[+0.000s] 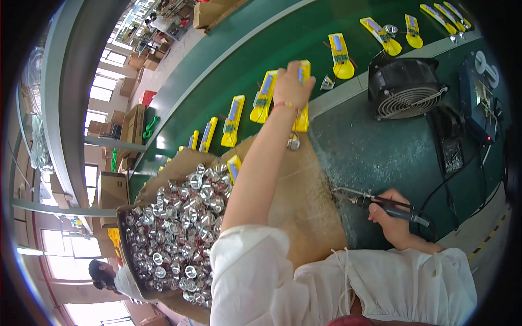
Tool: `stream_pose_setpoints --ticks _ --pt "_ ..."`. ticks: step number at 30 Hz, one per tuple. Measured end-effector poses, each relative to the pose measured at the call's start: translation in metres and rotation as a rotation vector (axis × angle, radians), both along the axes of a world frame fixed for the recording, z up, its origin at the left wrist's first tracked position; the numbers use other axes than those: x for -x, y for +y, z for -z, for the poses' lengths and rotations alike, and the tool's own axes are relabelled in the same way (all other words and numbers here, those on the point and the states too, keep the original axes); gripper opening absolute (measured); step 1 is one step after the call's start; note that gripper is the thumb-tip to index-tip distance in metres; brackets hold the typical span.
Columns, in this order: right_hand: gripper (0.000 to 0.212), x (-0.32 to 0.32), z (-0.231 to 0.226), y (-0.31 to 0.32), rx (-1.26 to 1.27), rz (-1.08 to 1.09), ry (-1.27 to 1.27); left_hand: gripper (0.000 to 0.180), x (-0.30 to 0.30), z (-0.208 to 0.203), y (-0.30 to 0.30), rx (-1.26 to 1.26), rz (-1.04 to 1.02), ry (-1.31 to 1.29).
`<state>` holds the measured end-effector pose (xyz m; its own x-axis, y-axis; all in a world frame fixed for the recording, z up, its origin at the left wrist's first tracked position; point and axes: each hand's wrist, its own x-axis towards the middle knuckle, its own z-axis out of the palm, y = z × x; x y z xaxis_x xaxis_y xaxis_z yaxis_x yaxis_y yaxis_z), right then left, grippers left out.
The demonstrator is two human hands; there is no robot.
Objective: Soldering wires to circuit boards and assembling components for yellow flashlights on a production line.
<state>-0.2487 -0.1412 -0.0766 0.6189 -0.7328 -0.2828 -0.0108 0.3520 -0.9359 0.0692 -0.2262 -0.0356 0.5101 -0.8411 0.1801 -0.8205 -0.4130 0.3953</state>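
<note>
Here's my left hand out at one o'clock, laid over a yellow part on the green belt; the fingers curl narrow about its upper stretch, though I can't tell whether they're pinching it or just resting. Its lower end pokes out below my palm, a silver cup just by it. Over at four o'clock my right hand is closed around the soldering iron, its tip pointing to nine, right at the cardboard sheet's speckled edge. Along the belt, more yellow parts run in a curving row from ten o'clock round to two, several bearing a pale block and a green board. Big one at eight o'clock: a cardboard box heaped with shiny silver cups. And at two, a black fan stands on the dark green worktop, grille towards me.
</note>
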Motion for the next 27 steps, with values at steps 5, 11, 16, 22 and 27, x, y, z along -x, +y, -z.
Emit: stream_pose_setpoints --ticks 5,11,16,22,27 --pt "0.012 -0.002 -0.001 -0.006 -0.022 -0.002 -0.004 0.068 -0.065 0.002 -0.023 0.294 -0.186 -0.120" --pt "0.012 -0.001 -0.005 -0.002 0.012 -0.031 0.003 0.059 -0.087 0.011 0.067 -0.325 -0.225 -0.023" --pt "0.012 -0.006 0.007 -0.001 0.025 0.000 0.010 0.053 -0.003 0.020 0.139 -0.083 -0.307 -0.068" --pt "0.011 -0.003 0.004 0.007 0.211 0.039 0.005 0.055 0.131 0.007 0.240 -0.039 -0.352 0.122" --pt "0.012 -0.007 0.009 0.009 0.226 0.011 -0.075 0.036 0.108 0.013 0.311 0.388 -0.697 -0.026"
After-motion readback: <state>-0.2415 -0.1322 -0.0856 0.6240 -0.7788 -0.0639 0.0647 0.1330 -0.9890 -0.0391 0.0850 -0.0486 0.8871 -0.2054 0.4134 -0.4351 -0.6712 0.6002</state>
